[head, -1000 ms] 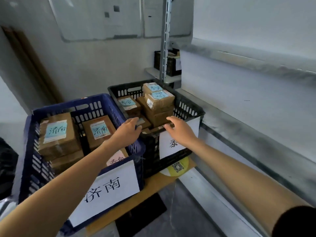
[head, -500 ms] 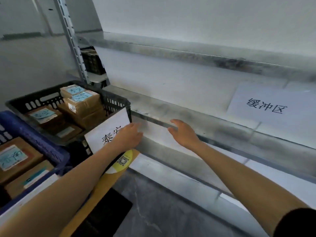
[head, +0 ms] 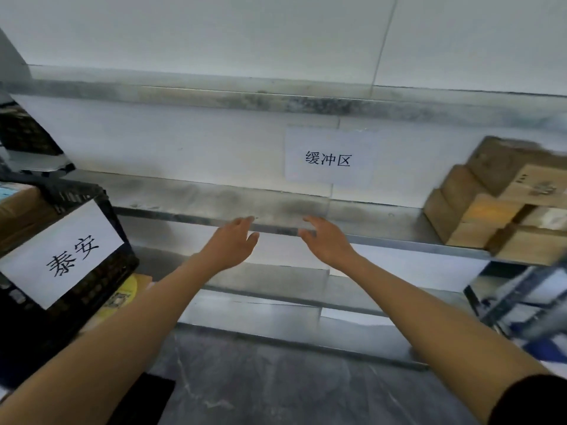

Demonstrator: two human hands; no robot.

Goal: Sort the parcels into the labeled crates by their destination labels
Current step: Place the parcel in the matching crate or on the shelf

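My left hand (head: pixel 230 244) and my right hand (head: pixel 325 240) hover side by side in front of a metal shelf edge (head: pixel 399 240), fingers relaxed and holding nothing. A stack of brown cardboard parcels (head: pixel 503 200) sits on that shelf at the far right, blurred. At the left edge stands a black crate (head: pixel 92 289) with a white paper label (head: pixel 61 256) reading 泰安; a brown parcel (head: pixel 21 207) shows inside it.
A white paper sign (head: pixel 328 157) reading 缓冲区 is stuck on the shelf's back wall. A yellow round sticker (head: pixel 122 296) lies on a brown board under the crate. Grey stone floor (head: pixel 276 388) is below. A blurred metal frame (head: pixel 521 302) is at the right.
The view swung right, away from the blue and black crates toward the shelf. Both hands left the black crate's rim and now hang empty before the shelf; the parcel stack came into view.
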